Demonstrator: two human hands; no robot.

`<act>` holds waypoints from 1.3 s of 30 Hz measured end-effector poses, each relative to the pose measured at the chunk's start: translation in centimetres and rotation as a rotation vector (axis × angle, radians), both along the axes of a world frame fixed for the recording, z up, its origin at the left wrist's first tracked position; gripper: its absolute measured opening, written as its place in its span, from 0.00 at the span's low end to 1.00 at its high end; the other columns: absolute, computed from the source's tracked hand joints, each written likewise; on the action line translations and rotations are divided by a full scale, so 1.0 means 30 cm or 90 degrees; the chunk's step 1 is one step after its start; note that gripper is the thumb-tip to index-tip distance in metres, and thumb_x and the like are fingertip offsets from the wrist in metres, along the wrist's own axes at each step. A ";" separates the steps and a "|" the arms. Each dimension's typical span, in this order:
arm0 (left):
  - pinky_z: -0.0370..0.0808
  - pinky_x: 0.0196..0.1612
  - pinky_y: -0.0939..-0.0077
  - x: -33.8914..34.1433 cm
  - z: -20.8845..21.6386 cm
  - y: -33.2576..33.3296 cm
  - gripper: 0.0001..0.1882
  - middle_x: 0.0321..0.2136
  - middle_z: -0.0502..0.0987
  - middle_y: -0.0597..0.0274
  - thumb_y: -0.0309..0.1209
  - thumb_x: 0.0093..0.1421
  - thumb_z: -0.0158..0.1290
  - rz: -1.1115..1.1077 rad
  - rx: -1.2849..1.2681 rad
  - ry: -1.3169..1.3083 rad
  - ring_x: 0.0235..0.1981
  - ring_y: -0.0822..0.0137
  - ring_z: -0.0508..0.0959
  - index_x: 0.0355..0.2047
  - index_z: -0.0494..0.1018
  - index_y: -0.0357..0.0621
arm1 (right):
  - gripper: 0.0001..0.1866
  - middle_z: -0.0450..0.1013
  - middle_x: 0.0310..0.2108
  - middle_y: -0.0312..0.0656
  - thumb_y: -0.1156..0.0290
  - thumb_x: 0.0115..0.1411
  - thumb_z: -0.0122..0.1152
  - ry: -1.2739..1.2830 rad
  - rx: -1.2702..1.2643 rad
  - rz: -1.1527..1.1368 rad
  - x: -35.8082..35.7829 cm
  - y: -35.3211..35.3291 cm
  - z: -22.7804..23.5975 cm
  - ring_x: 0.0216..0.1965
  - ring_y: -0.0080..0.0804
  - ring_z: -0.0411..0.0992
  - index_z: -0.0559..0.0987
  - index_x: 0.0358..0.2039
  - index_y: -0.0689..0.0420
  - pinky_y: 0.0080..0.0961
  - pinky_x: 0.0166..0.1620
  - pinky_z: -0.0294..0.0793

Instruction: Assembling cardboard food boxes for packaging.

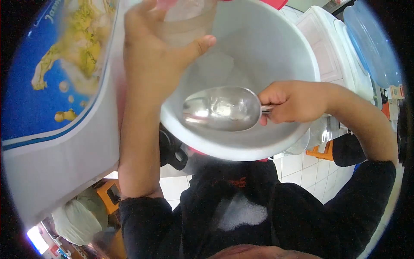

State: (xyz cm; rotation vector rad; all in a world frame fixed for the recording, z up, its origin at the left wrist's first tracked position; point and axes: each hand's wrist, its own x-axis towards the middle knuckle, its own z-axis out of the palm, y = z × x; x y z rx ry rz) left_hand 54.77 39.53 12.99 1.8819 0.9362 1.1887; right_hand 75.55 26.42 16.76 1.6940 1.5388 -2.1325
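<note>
My right hand (297,101) is closed around the handle of a shiny metal scoop (222,108). The scoop lies level over a big round whitish tub (308,56), its bowl pointing left, with a clear gleam that may be ice or only reflection. At the top of the view my left hand (155,54) grips a translucent container (187,30), thumb along its near side. That container is partly cut off by the picture's edge, and its contents are hard to make out. Something pale and clear shows in the tub's bottom.
A white unit with a blue printed panel (26,108) stands close on my left. White plastic drawers (321,39) and a clear blue-tinted basin (371,47) are at the right. Below lie an orange stool (320,152), a pale sack (82,216) and a tiled floor (302,172).
</note>
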 end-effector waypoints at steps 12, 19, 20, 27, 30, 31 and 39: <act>0.71 0.55 0.61 -0.026 -0.006 -0.014 0.46 0.49 0.75 0.46 0.28 0.33 0.73 -0.132 0.123 0.200 0.52 0.47 0.75 0.54 0.63 0.42 | 0.10 0.62 0.13 0.35 0.76 0.45 0.52 -0.496 0.413 0.050 0.082 0.047 0.420 0.16 0.23 0.59 0.78 0.26 0.67 0.24 0.23 0.61; 0.67 0.60 0.65 -0.008 0.037 -0.024 0.48 0.52 0.73 0.49 0.25 0.31 0.73 -0.262 0.029 0.218 0.57 0.55 0.71 0.55 0.62 0.39 | 0.13 0.76 0.26 0.56 0.68 0.56 0.53 -0.944 0.285 0.164 -0.283 0.057 0.662 0.31 0.51 0.76 0.79 0.29 0.67 0.42 0.38 0.72; 0.67 0.60 0.65 -0.011 0.034 -0.020 0.48 0.52 0.73 0.49 0.25 0.31 0.73 -0.259 0.032 0.215 0.57 0.55 0.71 0.55 0.62 0.39 | 0.15 0.76 0.31 0.57 0.65 0.56 0.56 -0.905 0.283 0.189 -0.265 0.050 0.697 0.36 0.51 0.76 0.79 0.35 0.66 0.41 0.42 0.73; 0.69 0.58 0.63 -0.049 0.023 -0.009 0.48 0.52 0.73 0.48 0.27 0.32 0.74 -0.185 0.047 0.103 0.55 0.51 0.72 0.55 0.63 0.41 | 0.23 0.77 0.42 0.49 0.70 0.49 0.64 -0.763 0.373 0.355 0.040 0.143 0.491 0.43 0.40 0.76 0.79 0.48 0.58 0.33 0.48 0.74; 0.67 0.60 0.65 -0.045 0.025 -0.004 0.49 0.55 0.71 0.52 0.27 0.32 0.75 -0.208 0.026 0.065 0.58 0.57 0.70 0.56 0.62 0.42 | 0.28 0.78 0.41 0.46 0.66 0.48 0.72 -0.604 0.954 0.069 0.151 0.255 0.380 0.43 0.40 0.76 0.77 0.50 0.60 0.34 0.49 0.74; 0.67 0.61 0.65 -0.046 0.025 -0.003 0.50 0.55 0.70 0.52 0.27 0.32 0.75 -0.220 0.039 0.046 0.58 0.57 0.70 0.56 0.62 0.42 | 0.30 0.79 0.39 0.45 0.64 0.47 0.75 -0.605 1.061 -0.014 0.185 0.342 0.387 0.41 0.38 0.77 0.77 0.49 0.62 0.32 0.49 0.75; 0.67 0.61 0.66 -0.029 0.002 0.041 0.52 0.56 0.69 0.53 0.26 0.32 0.75 -0.312 0.052 -0.025 0.58 0.60 0.69 0.59 0.61 0.41 | 0.54 0.65 0.60 0.56 0.50 0.37 0.80 -0.433 1.019 -0.159 0.416 0.640 0.287 0.61 0.46 0.65 0.66 0.61 0.63 0.36 0.62 0.64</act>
